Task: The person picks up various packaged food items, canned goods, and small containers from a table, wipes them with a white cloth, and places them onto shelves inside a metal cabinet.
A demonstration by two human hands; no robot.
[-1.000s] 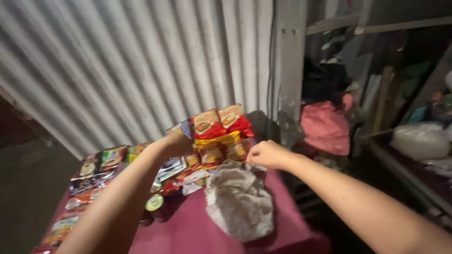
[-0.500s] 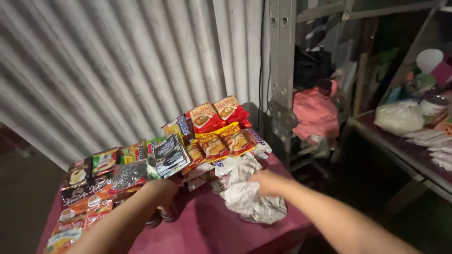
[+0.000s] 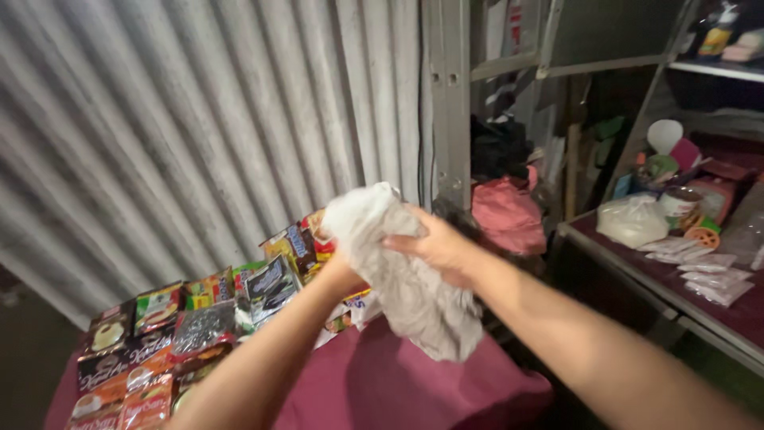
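Views: one, head-worn.
Position: above and behind both forearms, which enter from the bottom edge.
Facing: forward and slightly down, toward the corrugated wall (image 3: 199, 135) filling the upper left of the frame.
Range: close; hands at frame centre, table (image 3: 414, 390) along the lower edge.
Right side: shelf (image 3: 676, 279).
Overlap: none, single view.

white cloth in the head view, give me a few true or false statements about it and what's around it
1. Both hands hold the white cloth up above the table. True; the left hand and the right hand grip it.
2. The table cover is blue. False; it is maroon.
3. Snack packets lie at the table's left. True.
4. The wall behind is brick. False; it is a corrugated metal wall.
5. The pink bundle lies on the table. False; it sits beyond it, near the shelves.
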